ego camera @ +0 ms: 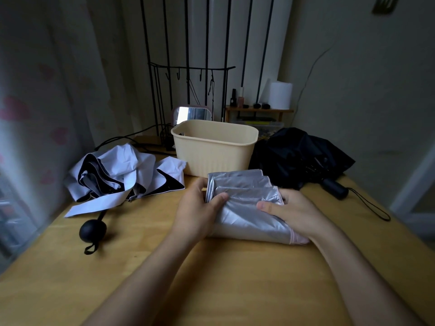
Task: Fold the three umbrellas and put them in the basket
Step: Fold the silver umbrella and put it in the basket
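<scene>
Both hands wrapped round silver umbrella (244,208) on worktop (141,267), just before basket (213,151): left hand (200,208), right hand (289,210) pressing pleats. First fold underway; next, roll tight, lift into basket. White umbrella (122,177) left of basket, black umbrella (299,156) right, both unfolded.

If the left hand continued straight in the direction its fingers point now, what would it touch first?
The left hand already grips the silver umbrella. Its fingers point forward-right, so beyond the umbrella it would probably meet the beige basket; depth is uncertain.

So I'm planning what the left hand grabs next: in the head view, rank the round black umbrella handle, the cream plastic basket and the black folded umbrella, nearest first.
From the left hand:
1. Cream plastic basket, just behind it.
2. Round black umbrella handle, to its left.
3. Black folded umbrella, far right, past the right hand.
</scene>
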